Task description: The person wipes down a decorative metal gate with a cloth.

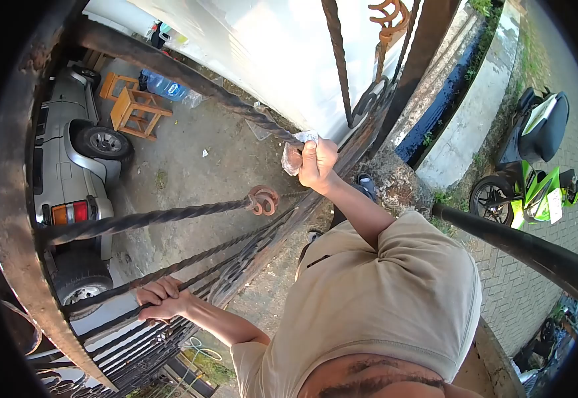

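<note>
My right hand (317, 162) is closed round a crumpled, shiny sheet (291, 160), whitish with a brownish part. The sheet lies against the end of a dark twisted metal bar (236, 103) of the gate, and its exact kind I cannot tell. Lower left, my left hand (162, 298) has its fingers wrapped round another twisted gate bar (120, 324). Between the two hands runs a bar (150, 220) ending in a rusty scroll (263, 200). The gate's flat frame (17, 225) curves along the left, worn brown in places.
Behind the bars a parked car (70, 152) stands near a wooden stool (136, 113) and a large blue water bottle (163, 86). A white wall (256, 53) rises ahead. To the right are a dark pole (521, 249), a green motorcycle (534, 196) and a concrete-edged drain (435, 126).
</note>
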A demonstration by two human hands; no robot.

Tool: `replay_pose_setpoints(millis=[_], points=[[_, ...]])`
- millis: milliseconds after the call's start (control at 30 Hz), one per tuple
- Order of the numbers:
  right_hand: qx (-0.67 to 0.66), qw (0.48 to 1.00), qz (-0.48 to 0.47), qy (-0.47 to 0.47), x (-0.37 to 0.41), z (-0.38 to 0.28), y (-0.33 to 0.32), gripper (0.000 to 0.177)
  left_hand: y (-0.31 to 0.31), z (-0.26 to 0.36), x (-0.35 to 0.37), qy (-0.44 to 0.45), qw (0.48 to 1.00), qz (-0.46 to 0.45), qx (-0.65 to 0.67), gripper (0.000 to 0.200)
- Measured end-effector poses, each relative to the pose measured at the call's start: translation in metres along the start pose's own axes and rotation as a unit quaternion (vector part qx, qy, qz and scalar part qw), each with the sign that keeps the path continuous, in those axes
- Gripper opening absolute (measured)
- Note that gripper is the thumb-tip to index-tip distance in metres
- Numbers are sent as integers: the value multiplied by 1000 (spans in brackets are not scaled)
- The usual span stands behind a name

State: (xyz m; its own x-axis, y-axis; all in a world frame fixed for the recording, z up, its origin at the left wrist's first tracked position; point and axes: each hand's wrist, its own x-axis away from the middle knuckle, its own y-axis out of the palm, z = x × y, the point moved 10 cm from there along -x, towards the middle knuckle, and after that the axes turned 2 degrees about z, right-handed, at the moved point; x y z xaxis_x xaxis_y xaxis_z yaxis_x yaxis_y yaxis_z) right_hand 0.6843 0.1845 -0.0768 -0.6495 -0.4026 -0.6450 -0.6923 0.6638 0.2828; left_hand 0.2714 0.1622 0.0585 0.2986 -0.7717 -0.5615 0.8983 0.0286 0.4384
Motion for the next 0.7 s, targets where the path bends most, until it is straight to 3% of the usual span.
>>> replay_pose_setpoints(millis=[100, 167, 233, 267, 433, 500, 533, 567, 667, 700], points=[[28, 999, -31, -19, -1, -4, 0, 26, 1, 2, -1, 11, 999, -9, -29, 61], [38, 999, -2, -31, -4, -9, -1, 28, 4, 4, -1, 32, 996, 5, -85, 62], [85, 996, -6, -24, -2, -1, -4, 30, 9, -3, -1, 20, 998, -29, -56, 61], [36, 999, 15, 22, 0, 9, -6, 33, 10, -3, 1, 18, 998, -32, -51, 61], [-13, 998, 47, 39, -9, 31, -11, 36, 40, -21, 4, -23, 987, -155, 42, 58], [-55, 989, 55, 123, 1, 46, -15, 36, 41, -22, 6, -41, 983, -166, 63, 58], [-43, 991, 59, 114, -2, 41, -14, 36, 47, -26, 9, -62, 980, -179, 57, 58], [40, 996, 67, 33, -9, 19, -19, 36, 55, -29, 13, -75, 977, -192, 56, 57], [25, 993, 98, 69, 4, 57, -19, 35, 60, -44, 19, -89, 951, -270, 124, 54], [30, 992, 115, 50, -14, 16, -14, 34, 57, -46, 20, -90, 939, -289, 162, 54]])
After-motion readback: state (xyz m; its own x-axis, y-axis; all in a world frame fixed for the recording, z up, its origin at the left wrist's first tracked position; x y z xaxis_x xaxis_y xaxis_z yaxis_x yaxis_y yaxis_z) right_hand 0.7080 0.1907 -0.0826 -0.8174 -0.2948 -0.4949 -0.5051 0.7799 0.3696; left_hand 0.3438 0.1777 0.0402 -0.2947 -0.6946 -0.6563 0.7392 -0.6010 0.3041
